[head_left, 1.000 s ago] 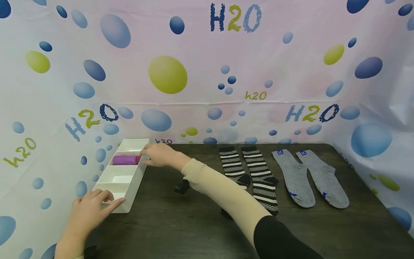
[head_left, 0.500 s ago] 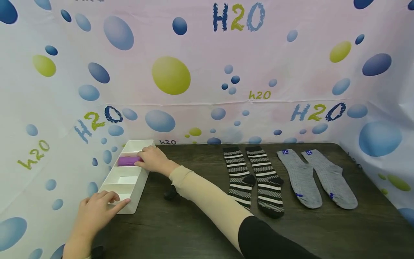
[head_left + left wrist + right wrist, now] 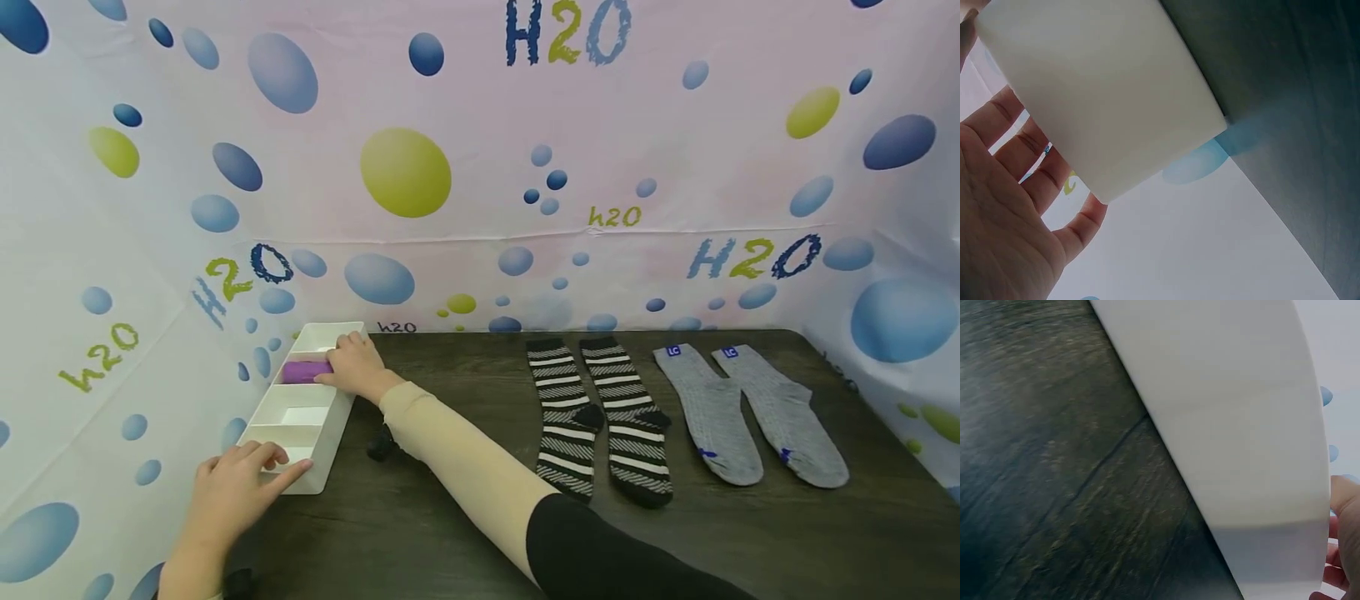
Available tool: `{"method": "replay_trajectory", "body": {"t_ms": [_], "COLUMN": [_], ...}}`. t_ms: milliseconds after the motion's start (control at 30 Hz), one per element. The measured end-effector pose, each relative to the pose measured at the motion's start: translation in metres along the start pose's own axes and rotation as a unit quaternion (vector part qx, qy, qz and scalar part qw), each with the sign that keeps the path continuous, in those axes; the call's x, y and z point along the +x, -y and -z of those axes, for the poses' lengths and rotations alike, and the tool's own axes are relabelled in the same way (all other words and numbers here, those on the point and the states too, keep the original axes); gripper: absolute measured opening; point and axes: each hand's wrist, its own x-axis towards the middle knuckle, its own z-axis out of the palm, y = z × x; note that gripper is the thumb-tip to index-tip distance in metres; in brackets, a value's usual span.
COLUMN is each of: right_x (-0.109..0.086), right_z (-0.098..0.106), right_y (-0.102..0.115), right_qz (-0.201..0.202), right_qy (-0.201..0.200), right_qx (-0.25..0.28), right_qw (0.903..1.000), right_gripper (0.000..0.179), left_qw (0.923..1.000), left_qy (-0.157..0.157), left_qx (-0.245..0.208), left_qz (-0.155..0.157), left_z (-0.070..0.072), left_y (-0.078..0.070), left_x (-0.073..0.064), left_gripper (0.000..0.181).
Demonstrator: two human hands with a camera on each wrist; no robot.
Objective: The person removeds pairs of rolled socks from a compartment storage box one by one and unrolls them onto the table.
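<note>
On the left of the table stands a long white divided box [image 3: 330,442]. A purple rolled cloth bundle [image 3: 302,372] lies in one of its farther compartments. My right hand [image 3: 357,367] reaches over the box's right rim and holds the bundle's right end, thumb on the near side and fingers on the far side; that end is hidden. In the right wrist view, bent fingers [image 3: 1335,575] show past the rim. My left hand [image 3: 234,492] rests its fingers on the near end of the box, thumb stretched along the near right corner.
Two black-and-white striped socks [image 3: 566,433] lie flat right of the middle of the dark table [image 3: 450,533]. Farther right lie two grey socks [image 3: 712,417]. A bubble-printed sheet [image 3: 480,150] hangs behind and on the left side.
The view has shifted, so everything sits farther right in it. My right hand has moved slightly nearer along the rim, and a red patch beside its fingers is now out of sight.
</note>
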Motion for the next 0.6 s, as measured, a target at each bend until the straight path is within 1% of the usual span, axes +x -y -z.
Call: {"method": "replay_trajectory", "body": {"t_ms": [167, 300, 433, 533, 600], "right_x": [0.007, 0.011, 0.015, 0.017, 0.019], "right_z": [0.000, -0.003, -0.004, 0.000, 0.003], "right_y": [0.002, 0.002, 0.003, 0.005, 0.007], "right_qz": [-0.016, -0.018, -0.012, -0.010, -0.011], "right_qy": [0.015, 0.028, 0.036, 0.045, 0.053], "right_qx": [-0.003, -0.003, -0.001, 0.004, 0.005], "right_qw": [0.9998, 0.9994, 0.9993, 0.9989, 0.9985], "right_gripper": [0.046, 0.043, 0.040, 0.033, 0.029], "left_qw": [0.9998, 0.9995, 0.9999, 1.0000, 0.9999], "left_qy": [0.015, 0.027, 0.014, -0.003, -0.009], "left_qx": [-0.001, -0.001, 0.000, -0.001, -0.003], "left_qz": [0.008, 0.013, 0.008, 0.004, 0.004], "left_z": [0.002, 0.002, 0.001, 0.001, 0.001], "left_y": [-0.003, -0.006, -0.006, -0.005, -0.004], "left_x": [-0.001, -0.002, -0.001, -0.001, 0.000], "left_gripper": [0.040, 0.041, 0.040, 0.038, 0.038]}}
